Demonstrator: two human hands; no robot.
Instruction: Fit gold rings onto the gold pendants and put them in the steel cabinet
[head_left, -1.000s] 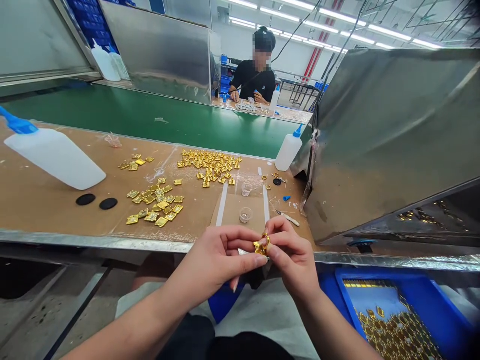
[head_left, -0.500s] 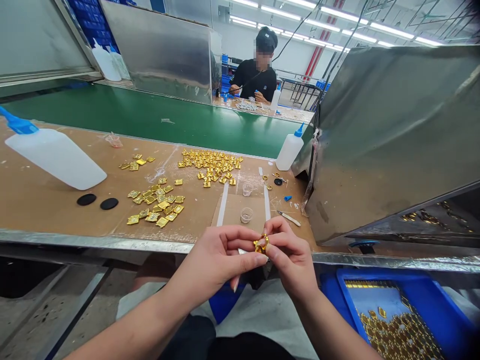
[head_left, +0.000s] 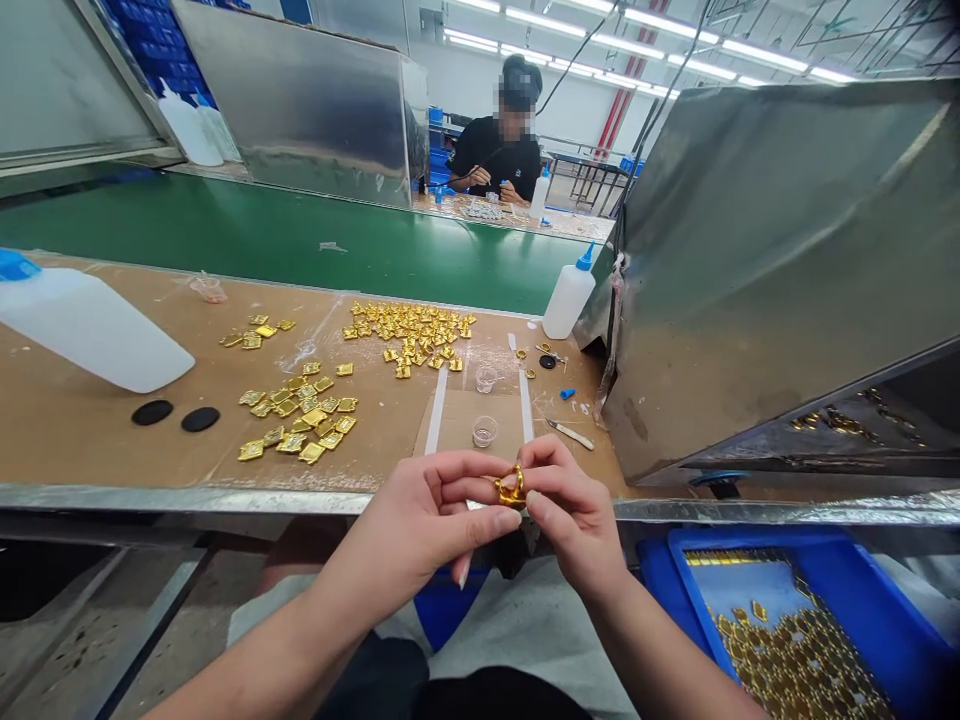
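Close to the table's front edge, my left hand (head_left: 442,505) pinches a small shiny gold ring-shaped piece (head_left: 511,488) between thumb and fingers. The fingertips of my right hand (head_left: 570,505) are closed at the right side of that same piece, so its lower part is partly covered. Just beyond my hands, a small clear cup (head_left: 484,431) stands on cardboard between two white tape strips. A second clear cup (head_left: 486,377) sits behind it. To the right of the cups lies a knife-like tool with a pale handle (head_left: 570,434).
Flat gold pieces (head_left: 306,405) lie to the left, with a denser gold pile (head_left: 411,330) farther back. White bottles with blue caps (head_left: 97,325) (head_left: 568,300) flank the work area. A blue tray (head_left: 892,600) of gold parts is low right. Across the green belt (head_left: 300,235) sits a co-worker (head_left: 499,155).
The view has shifted slightly, moving the scene leftward. The gold piece has turned a little, and its ring shows more plainly. Both hands stay together around it.
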